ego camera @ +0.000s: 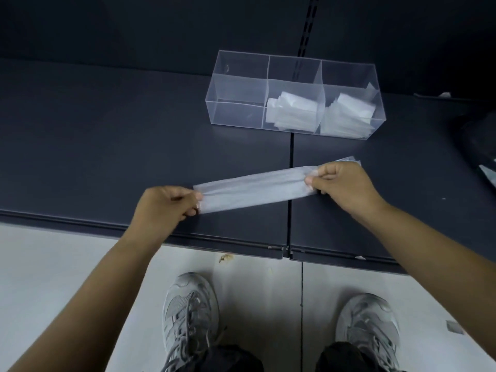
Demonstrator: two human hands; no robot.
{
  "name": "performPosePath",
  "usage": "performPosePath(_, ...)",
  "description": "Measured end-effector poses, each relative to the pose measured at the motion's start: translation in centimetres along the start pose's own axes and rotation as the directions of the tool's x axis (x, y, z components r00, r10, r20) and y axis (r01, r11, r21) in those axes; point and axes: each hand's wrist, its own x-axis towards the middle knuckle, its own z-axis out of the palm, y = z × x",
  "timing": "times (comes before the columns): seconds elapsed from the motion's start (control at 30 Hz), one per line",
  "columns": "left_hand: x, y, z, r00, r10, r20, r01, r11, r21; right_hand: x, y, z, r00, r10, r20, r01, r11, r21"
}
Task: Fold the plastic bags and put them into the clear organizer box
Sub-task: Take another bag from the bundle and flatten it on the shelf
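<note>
Dark shelf (107, 143) with clear organizer box (236, 114)

Shop, dark metal display shelf (107, 143), slotted upright strip (308, 25), pale floor (67, 259)

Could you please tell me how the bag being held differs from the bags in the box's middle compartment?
The held bag is a long narrow strip; the boxed bags are short compact folds. The held bag is pinched at its ends by the left hand and right hand; the boxed bags lie bunched inside the organizer box. Both are pale translucent plastic.
</note>
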Motion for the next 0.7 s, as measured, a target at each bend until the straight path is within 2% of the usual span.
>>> performPosePath(0.07,0.0,-0.1,0.2,0.994,0.022,-0.108,-0.011,0.995,0.104,0.3,0.0,0.2,1.0,0.012,-0.028,-0.013,0.999,-0.041)
performPosePath(0.1,-0.3,-0.1,0.6,0.967,0.116,-0.226,-0.059,0.969,0.242,0.5,0.0,0.3,0.999,0.014,-0.037,-0.016,0.998,-0.066)
performPosePath(0.13,-0.8,0.1,1.3,0.902,0.279,-0.328,-0.14,0.91,0.39,0.6,0.0,0.4,0.999,0.015,-0.042,-0.019,0.996,-0.091)
performPosePath(0.17,-1.5,0.6,2.3,0.818,0.458,-0.348,-0.247,0.826,0.507,0.6,-0.2,0.5,0.999,0.017,-0.044,-0.022,0.993,-0.114)
performPosePath(0.2,-2.1,0.9,3.5,0.75,0.601,-0.277,-0.369,0.728,0.578,0.7,-0.3,0.5,0.999,0.02,-0.047,-0.026,0.99,-0.135)
performPosePath(0.23,-2.7,1.0,4.9,0.719,0.681,-0.141,-0.479,0.631,0.61,0.8,-0.4,0.5,0.998,0.027,-0.049,-0.034,0.988,-0.148)
performPosePath(0.27,-3.1,0.9,6.3,0.739,0.673,0.02,-0.534,0.568,0.627,0.8,-0.5,0.6,0.998,0.038,-0.047,-0.045,0.987,-0.154)
performPosePath(0.3,-3.4,0.7,7.3,0.782,0.601,0.161,-0.536,0.519,0.666,0.8,-0.7,0.6,0.998,0.052,-0.044,-0.059,0.986,-0.158)
performPosePath(0.37,-3.2,-0.1,8.4,0.854,0.436,0.284,-0.468,0.405,0.785,0.3,-1.1,0.9,0.995,0.032,-0.094,-0.055,0.966,-0.254)
performPosePath(0.4,-3.0,-0.7,8.7,0.87,0.398,0.29,-0.438,0.357,0.825,-0.2,-1.5,1.3,0.987,-0.051,-0.154,-0.006,0.937,-0.349)
performPosePath(0.43,-2.8,-1.2,8.8,0.878,0.387,0.281,-0.418,0.336,0.844,-0.9,-1.8,1.9,0.963,-0.195,-0.186,0.099,0.898,-0.429)
performPosePath(0.47,-2.7,-1.4,8.9,0.881,0.388,0.27,-0.408,0.336,0.849,-1.8,-2.2,2.7,0.92,-0.36,-0.156,0.247,0.84,-0.483)
performPosePath(0.5,-2.7,-1.5,8.9,0.882,0.391,0.262,-0.403,0.341,0.849,-2.7,-2.5,3.7,0.877,-0.479,-0.041,0.396,0.768,-0.503)
performPosePath(0.53,-2.7,-1.4,9.0,0.883,0.391,0.261,-0.405,0.35,0.845,-3.6,-2.7,4.9,0.836,-0.532,0.135,0.522,0.694,-0.497)
performPosePath(0.6,-2.8,-1.5,9.0,0.872,0.404,0.278,-0.431,0.361,0.827,-4.7,-2.1,6.9,0.757,-0.46,0.463,0.652,0.567,-0.503)
performPosePath(0.63,-2.8,-1.5,9.0,0.865,0.411,0.288,-0.444,0.359,0.821,-4.8,-1.4,7.3,0.745,-0.399,0.534,0.664,0.51,-0.546)
performPosePath(0.7,-2.9,-1.4,8.9,0.863,0.417,0.285,-0.446,0.364,0.818,-3.8,0.2,6.3,0.788,-0.333,0.519,0.616,0.433,-0.658)
